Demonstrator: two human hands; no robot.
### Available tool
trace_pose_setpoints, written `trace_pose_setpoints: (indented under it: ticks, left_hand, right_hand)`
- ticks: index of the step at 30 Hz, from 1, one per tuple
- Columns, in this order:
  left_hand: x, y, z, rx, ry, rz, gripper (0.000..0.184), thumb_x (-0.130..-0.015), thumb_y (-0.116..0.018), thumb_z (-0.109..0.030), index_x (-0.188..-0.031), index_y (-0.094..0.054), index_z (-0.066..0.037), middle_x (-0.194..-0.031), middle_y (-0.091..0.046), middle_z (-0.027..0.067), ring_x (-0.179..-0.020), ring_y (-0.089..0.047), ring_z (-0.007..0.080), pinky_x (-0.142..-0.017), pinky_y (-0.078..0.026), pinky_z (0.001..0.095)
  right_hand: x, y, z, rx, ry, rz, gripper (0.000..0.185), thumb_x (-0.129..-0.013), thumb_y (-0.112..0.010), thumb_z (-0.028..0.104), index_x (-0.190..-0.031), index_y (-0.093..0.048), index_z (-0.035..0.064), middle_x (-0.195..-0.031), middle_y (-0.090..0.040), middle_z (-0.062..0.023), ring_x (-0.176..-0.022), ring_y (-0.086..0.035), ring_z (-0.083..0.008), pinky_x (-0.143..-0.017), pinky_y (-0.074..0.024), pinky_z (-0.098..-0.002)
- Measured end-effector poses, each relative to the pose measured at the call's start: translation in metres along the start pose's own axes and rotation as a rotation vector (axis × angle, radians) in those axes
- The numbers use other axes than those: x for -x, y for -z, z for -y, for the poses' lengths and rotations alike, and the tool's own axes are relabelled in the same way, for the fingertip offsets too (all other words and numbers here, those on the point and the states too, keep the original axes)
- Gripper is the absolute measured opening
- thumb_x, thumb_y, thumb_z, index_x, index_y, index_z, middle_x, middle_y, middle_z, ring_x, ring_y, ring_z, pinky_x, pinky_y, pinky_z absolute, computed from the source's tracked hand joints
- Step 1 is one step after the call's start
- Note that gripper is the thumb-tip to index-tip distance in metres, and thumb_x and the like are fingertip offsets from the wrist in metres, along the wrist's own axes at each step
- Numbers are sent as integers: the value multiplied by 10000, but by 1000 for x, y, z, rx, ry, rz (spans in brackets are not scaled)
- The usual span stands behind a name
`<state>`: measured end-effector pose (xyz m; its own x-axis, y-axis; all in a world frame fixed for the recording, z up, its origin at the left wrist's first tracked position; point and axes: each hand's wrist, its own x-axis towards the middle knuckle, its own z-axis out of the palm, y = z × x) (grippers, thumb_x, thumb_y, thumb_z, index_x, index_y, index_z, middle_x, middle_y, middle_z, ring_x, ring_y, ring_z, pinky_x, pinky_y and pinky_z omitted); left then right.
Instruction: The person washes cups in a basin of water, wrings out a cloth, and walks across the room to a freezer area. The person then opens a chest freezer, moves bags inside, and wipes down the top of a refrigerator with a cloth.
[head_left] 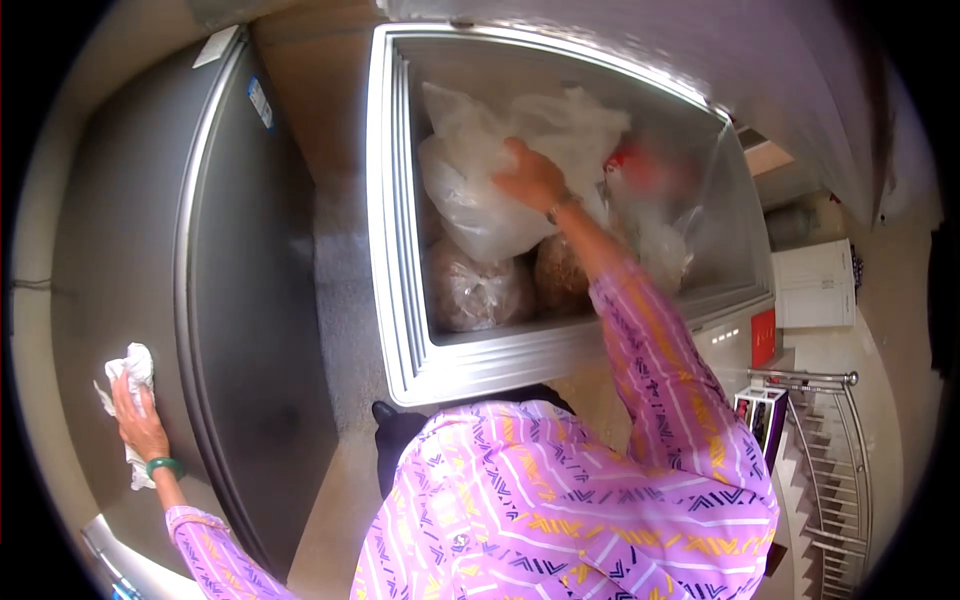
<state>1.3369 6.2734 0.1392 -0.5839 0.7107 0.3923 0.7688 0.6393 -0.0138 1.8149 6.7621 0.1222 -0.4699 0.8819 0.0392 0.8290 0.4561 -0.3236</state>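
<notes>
Inside an open chest freezer (405, 330), my right hand (532, 182) is on a white translucent plastic bag (470, 205); its fingers look curled against the plastic. Below that bag lie two clear bags with brown contents (480, 292), and a red item (640, 170) in frosty plastic is to the right. On the left, my left hand (138, 415) presses a crumpled white cloth (130, 370) against the dark grey door (120, 240) of a tall fridge. A green bangle (165, 466) circles the left wrist.
The tall fridge stands left of the freezer, with a narrow strip of floor (350, 300) between them. At the right are a white cabinet (815, 285), a red object (763, 338) and a staircase with a metal railing (840, 440).
</notes>
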Motion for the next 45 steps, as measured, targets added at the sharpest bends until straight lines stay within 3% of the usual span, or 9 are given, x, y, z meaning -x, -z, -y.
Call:
trace_pose_setpoints:
  ticks: [5,7,11,15,22,25,35,41,45]
  left_hand:
    - [4,-8,8,-23,-14,-37,382,-865,-432,-290,-1212,-456,-131,-1248,-451,99,-1178,-394,277,-954,-317,386]
    - [-2,1,-13,-28,157,24,400,-844,-444,-326,-1215,-454,-178,-1294,-406,82,-1217,-347,259,-961,-277,430]
    - [2,10,-19,-47,248,95,452,-811,-466,-386,-1233,-428,-228,-1337,-356,60,-1250,-299,246,-967,-238,500]
    - [1,17,-27,-55,257,98,457,-806,-472,-389,-1233,-427,-230,-1340,-353,51,-1250,-298,247,-970,-225,522]
    - [2,14,-19,-106,112,65,478,-811,-464,-404,-1244,-415,-205,-1328,-365,59,-1240,-307,250,-962,-246,486]
    - [4,6,-11,-94,146,115,482,-812,-457,-412,-1246,-410,-208,-1332,-360,49,-1245,-300,254,-965,-236,504]
    - [1,8,-12,-118,144,178,498,-813,-480,-360,-1274,-353,-221,-1359,-302,52,-1252,-269,287,-940,-245,569]
    - [9,1,1,163,161,52,552,-820,-462,-434,-1295,-322,-190,-1365,-292,78,-1270,-228,317,-928,-195,629]
    - [5,36,15,957,281,-143,535,-846,-476,-262,-1275,-335,26,-1332,-323,167,-1251,-270,282,-1033,-178,387]
  right_hand:
    - [2,40,-25,481,-217,-359,928,-570,-691,501,-1340,-278,188,-1300,-367,-192,-1247,-282,-299,-905,-333,-518]
    - [-20,20,-109,225,104,-462,935,-570,-716,472,-1325,-286,125,-1335,-344,-118,-1196,-364,-300,-980,-290,-417]
    - [-61,-38,-199,-595,-646,-141,915,-670,-645,534,-1335,-250,45,-1321,-336,-194,-1215,-341,-298,-1023,-219,-416]
    - [-67,-28,-71,-387,-85,-71,504,-879,-450,327,-1248,-380,-10,-1253,-445,-136,-1189,-376,-236,-1000,-274,-298]
    - [-64,-222,0,-80,526,310,286,-671,-464,129,-900,-539,-25,-856,-606,-218,-812,-587,-323,-695,-474,-386]
    - [-50,-137,24,-286,152,625,365,-664,-504,165,-948,-546,-61,-908,-604,-231,-835,-591,-297,-716,-471,-372]
    - [-17,19,167,-694,314,-276,93,-801,-552,103,-853,-600,42,-614,-594,-108,-525,-578,-169,-484,-434,-280]
    - [35,-32,337,-790,606,130,190,-831,-540,190,-932,-616,47,-855,-629,-155,-791,-618,-282,-687,-489,-338]
    - [89,-101,467,-813,889,158,334,-792,-556,210,-1086,-530,55,-1021,-563,-184,-946,-544,-322,-776,-455,-386]
